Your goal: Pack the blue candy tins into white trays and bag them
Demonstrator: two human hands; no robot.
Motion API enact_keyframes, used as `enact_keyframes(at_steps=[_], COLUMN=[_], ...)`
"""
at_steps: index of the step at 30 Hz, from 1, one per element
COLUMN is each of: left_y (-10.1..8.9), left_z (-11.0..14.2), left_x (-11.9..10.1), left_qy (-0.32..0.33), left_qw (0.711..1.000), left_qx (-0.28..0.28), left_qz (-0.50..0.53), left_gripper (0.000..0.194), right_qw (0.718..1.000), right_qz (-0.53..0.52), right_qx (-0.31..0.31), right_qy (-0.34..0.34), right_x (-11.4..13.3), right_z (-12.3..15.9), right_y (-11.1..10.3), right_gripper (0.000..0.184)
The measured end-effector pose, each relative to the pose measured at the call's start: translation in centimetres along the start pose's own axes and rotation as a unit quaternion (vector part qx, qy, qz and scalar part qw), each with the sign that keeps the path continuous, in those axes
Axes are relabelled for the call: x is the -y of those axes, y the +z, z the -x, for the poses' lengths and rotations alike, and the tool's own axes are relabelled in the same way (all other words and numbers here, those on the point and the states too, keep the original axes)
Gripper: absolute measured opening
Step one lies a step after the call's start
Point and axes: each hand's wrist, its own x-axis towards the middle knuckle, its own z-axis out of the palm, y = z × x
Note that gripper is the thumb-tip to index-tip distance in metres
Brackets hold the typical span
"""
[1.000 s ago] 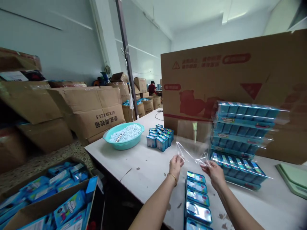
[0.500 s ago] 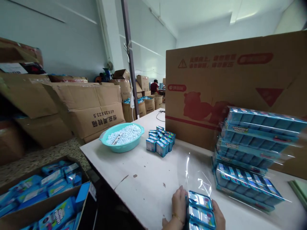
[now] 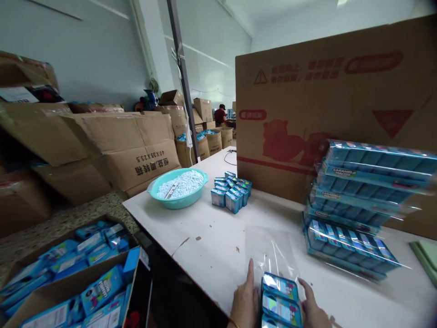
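Observation:
A row of small blue boxes point(image 3: 280, 300) lies on the white table point(image 3: 211, 237) at the bottom edge of view. My left hand point(image 3: 246, 298) presses flat against its left side, index finger stretched forward. Against its right side rests my right hand point(image 3: 309, 307), fingers extended. A clear plastic bag point(image 3: 273, 250) lies flat on the table just beyond the row, its mouth toward the boxes. Whether the front box is inside the bag is unclear.
A stack of wrapped blue box packs point(image 3: 358, 205) stands at the right. A big cardboard carton point(image 3: 324, 105) stands behind it. Loose blue boxes point(image 3: 231, 192) and a teal basin of white pellets point(image 3: 178, 187) sit farther back. An open carton of boxes point(image 3: 71, 282) is on the floor, left. A person point(image 3: 220, 116) works far off.
A second ago both hands held the clear bag up in the air. They came down to either side of the box row, and the bag now lies flat ahead of it.

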Motion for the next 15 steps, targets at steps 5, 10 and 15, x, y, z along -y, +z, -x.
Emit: enact_keyframes(at_steps=[5, 10, 15], left_y=[-0.8, -1.6, -1.8], left_z=[-0.5, -2.0, -2.5], left_x=[-0.7, -2.2, -1.7], left_qy=[0.085, 0.139, 0.151], left_qw=[0.986, 0.965, 0.966], left_qx=[-0.105, -0.107, -0.050], left_qz=[-0.096, -0.195, -0.204], left_gripper=[0.039, 0.030, 0.035], right_qw=[0.962, 0.923, 0.931], right_qz=[0.193, 0.252, 0.153], right_qx=[-0.068, -0.056, 0.036], right_qy=[-0.178, -0.285, -0.329], right_x=[0.4, 1.6, 1.3], right_z=[-0.6, -2.3, -2.7], right_y=[-1.8, -2.7, -2.9], right_gripper=[0.033, 0.029, 0.032])
